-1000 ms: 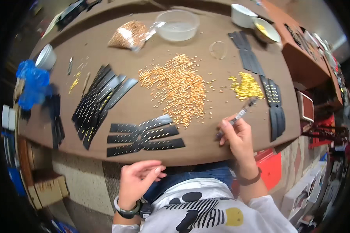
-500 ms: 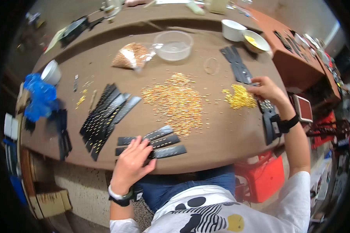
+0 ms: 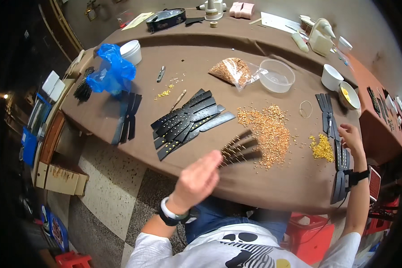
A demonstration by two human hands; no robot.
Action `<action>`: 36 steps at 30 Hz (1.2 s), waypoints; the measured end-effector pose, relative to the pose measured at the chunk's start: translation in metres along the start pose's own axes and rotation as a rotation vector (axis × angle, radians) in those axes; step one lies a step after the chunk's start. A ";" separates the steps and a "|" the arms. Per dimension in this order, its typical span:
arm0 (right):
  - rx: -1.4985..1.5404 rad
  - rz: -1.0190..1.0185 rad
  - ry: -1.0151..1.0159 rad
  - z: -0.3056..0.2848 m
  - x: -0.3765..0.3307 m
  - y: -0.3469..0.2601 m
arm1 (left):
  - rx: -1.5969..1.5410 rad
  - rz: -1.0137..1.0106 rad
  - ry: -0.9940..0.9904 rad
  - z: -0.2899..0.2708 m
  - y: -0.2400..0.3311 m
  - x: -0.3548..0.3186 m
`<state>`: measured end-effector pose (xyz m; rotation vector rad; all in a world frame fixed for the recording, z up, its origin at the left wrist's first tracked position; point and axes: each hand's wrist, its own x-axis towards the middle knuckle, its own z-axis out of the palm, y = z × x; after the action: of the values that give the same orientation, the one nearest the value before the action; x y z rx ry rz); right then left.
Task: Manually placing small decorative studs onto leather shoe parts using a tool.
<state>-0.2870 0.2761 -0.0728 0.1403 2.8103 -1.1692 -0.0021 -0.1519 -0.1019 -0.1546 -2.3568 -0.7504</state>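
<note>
My left hand (image 3: 198, 179) is closed on the near ends of several black strips (image 3: 239, 151). These fan out toward the copper-coloured pile, pale bits showing across them, blurred by motion. On the right, my right hand (image 3: 352, 139) has bent fingers beside the black strips (image 3: 341, 161) with rows of studs. Whatever its fingertips hold is too small to make out. Just left of it lies a heap of small gold pieces (image 3: 321, 148). The broad pile of copper-coloured pieces (image 3: 272, 136) spreads between my hands. A stack of studded black strips (image 3: 187, 118) lies beyond my left hand.
A bag of copper pieces (image 3: 231, 71) and a clear round tub (image 3: 277, 77) stand at the back. White bowls (image 3: 332, 77) are at the far right. Blue plastic (image 3: 111, 71), a white tub (image 3: 131, 52) and more black strips (image 3: 130, 118) lie left. A red stool (image 3: 306, 236) stands below.
The view has turned to the left. My left hand, earlier resting on strips laid at the table's front edge, now has them gathered in a fan. My right hand stays by the right-hand strips.
</note>
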 end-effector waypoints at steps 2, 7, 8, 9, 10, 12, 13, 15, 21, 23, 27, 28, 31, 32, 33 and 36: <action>-0.008 -0.031 -0.028 -0.003 -0.011 -0.013 | -0.022 0.249 -0.075 0.011 0.013 -0.011; 0.001 -0.181 -0.144 0.005 -0.046 -0.034 | 0.120 0.414 -0.359 0.068 0.044 -0.051; 0.030 -0.181 -0.155 0.009 -0.056 -0.040 | 0.165 0.418 -0.348 0.076 0.045 -0.050; 0.030 -0.178 -0.155 0.013 -0.064 -0.045 | 0.212 0.421 -0.336 0.079 0.046 -0.046; 0.054 -0.199 -0.181 0.015 -0.071 -0.046 | 0.205 0.427 -0.340 0.081 0.046 -0.041; 0.073 -0.250 -0.219 0.022 -0.087 -0.053 | 0.198 0.361 -0.390 0.086 0.044 -0.030; 0.069 -0.236 -0.205 0.023 -0.096 -0.054 | 0.183 0.373 -0.394 0.087 0.044 -0.026; 0.148 -0.230 -0.236 0.030 -0.113 -0.056 | 0.177 0.345 -0.383 0.086 0.041 -0.022; 0.119 -0.355 -0.366 0.065 -0.170 -0.047 | 0.164 0.340 -0.394 0.089 0.043 -0.010; 0.124 -0.378 -0.378 0.082 -0.183 -0.044 | 0.181 0.352 -0.395 0.093 0.044 -0.007; 0.096 -0.394 -0.368 0.110 -0.194 -0.047 | 0.157 0.405 -0.391 0.102 0.034 0.003; 0.120 -0.443 -0.334 0.118 -0.193 -0.045 | 0.168 0.443 -0.382 0.105 0.030 0.007; 0.139 -0.491 -0.289 0.125 -0.192 -0.054 | 0.189 0.510 -0.380 0.105 0.023 0.019; 0.070 -0.512 -0.263 0.127 -0.191 -0.055 | 0.206 0.505 -0.414 0.104 0.022 0.018; 0.001 -0.534 -0.240 0.129 -0.190 -0.055 | 0.225 0.497 -0.449 0.103 0.022 0.017; -0.001 -0.591 -0.168 0.134 -0.190 -0.050 | 0.209 0.521 -0.525 0.085 0.022 0.019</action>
<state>-0.0974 0.1366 -0.1087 -0.7988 2.7721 -1.1941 -0.0570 -0.0880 -0.1325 -0.9281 -2.6745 -0.2178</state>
